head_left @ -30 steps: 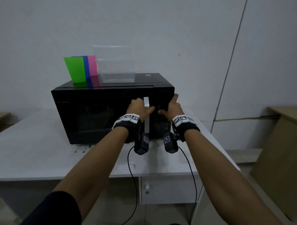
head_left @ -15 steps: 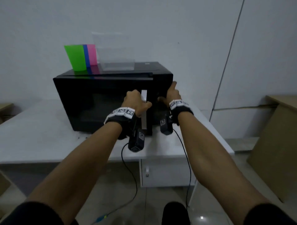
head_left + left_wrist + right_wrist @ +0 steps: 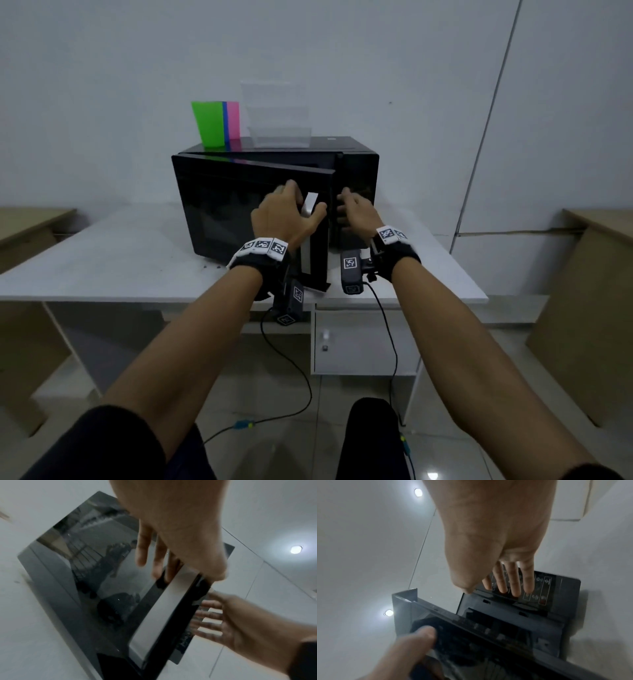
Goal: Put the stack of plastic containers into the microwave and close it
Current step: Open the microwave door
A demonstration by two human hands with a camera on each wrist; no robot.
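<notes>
The left hand (image 3: 284, 214) curls around the white door handle (image 3: 309, 236) at frame centre, holding the microwave door (image 3: 250, 205) partly ajar. The right hand (image 3: 356, 212) rests spread fingers (image 3: 513, 582) on the control panel (image 3: 544, 588). The clear plastic container stack (image 3: 275, 114) stands on the microwave (image 3: 356, 161), beside coloured cups (image 3: 214, 123), above centre.

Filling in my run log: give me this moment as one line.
phase: opening | black microwave door: ajar | left hand: grips silver handle | right hand: on control panel | clear plastic container stack: atop microwave
</notes>
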